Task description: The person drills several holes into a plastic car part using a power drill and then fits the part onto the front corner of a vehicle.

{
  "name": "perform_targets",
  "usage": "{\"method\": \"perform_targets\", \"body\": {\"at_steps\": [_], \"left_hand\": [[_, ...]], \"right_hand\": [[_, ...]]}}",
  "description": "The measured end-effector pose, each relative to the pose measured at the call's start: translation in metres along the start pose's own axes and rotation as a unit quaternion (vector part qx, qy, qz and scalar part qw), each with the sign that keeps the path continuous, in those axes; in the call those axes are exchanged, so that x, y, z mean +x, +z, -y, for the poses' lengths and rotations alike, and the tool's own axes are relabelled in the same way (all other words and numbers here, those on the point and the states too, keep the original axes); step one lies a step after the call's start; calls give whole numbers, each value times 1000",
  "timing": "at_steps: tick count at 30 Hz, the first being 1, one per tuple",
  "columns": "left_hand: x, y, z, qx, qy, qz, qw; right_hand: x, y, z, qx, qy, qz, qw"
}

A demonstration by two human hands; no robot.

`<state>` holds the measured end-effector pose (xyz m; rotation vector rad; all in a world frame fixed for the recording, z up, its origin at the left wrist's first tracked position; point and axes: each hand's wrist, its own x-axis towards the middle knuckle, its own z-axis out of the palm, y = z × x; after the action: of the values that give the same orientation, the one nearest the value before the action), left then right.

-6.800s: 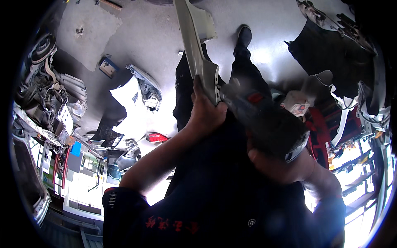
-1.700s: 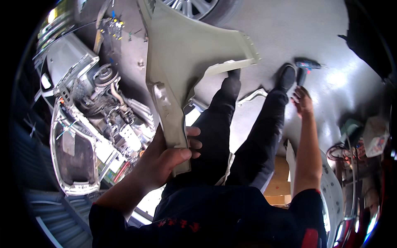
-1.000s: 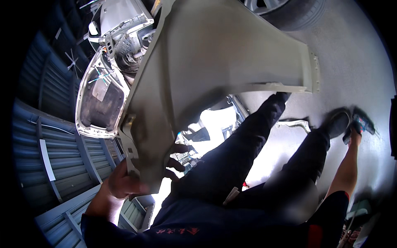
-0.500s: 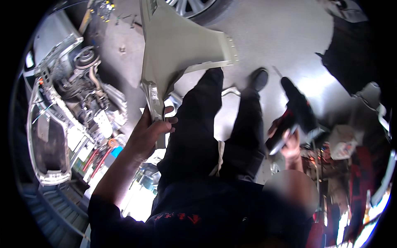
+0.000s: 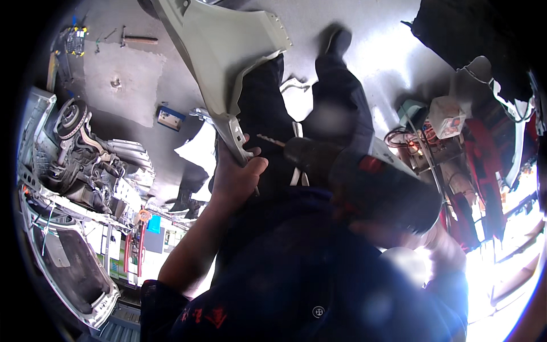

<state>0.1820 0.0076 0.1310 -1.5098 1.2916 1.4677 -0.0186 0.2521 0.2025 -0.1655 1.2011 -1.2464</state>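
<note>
My left hand (image 5: 239, 176) is closed around the narrow lower end of a grey-beige car fender (image 5: 228, 40), which stretches upward over my dark-trousered leg. Its narrow end has a small square slot. My right hand (image 5: 370, 228), blurred and partly hidden, grips a black cordless drill with red details (image 5: 384, 188). The drill's long bit (image 5: 269, 138) points left at the fender's narrow end, just short of it or overlapping it; contact cannot be told.
A partly dismantled car (image 5: 80, 171) fills the left side. A hammer (image 5: 139, 40) and a blue box (image 5: 170, 118) lie on the floor. A black sheet (image 5: 467, 34), a pale bag (image 5: 445, 117) and red equipment (image 5: 478, 171) are on the right.
The drill, earlier out by my right foot, has come up and inward, its bit now toward the fender. My left hand still holds the fender, and the view has shifted.
</note>
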Motion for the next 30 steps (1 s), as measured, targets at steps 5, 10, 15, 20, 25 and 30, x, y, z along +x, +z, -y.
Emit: {"method": "perform_targets", "body": {"at_steps": [5,10,15,20,25,30], "left_hand": [[5,-13,9,93,22,12,995],[9,-11,17,48,32,-7,998],[9,-8,19,76,68,-13,995],[7,0,12,41,104,-21,994],[6,2,4,63,104,-27,992],[5,2,1,47,96,-28,994]], "right_hand": [[23,19,13,-76,34,78,993],[54,10,28,-327,-163,143,920],[62,14,51,-143,70,113,981],[67,13,57,-183,69,86,977],[62,8,52,-292,-75,105,948],[61,4,53,-364,-135,118,914]]}}
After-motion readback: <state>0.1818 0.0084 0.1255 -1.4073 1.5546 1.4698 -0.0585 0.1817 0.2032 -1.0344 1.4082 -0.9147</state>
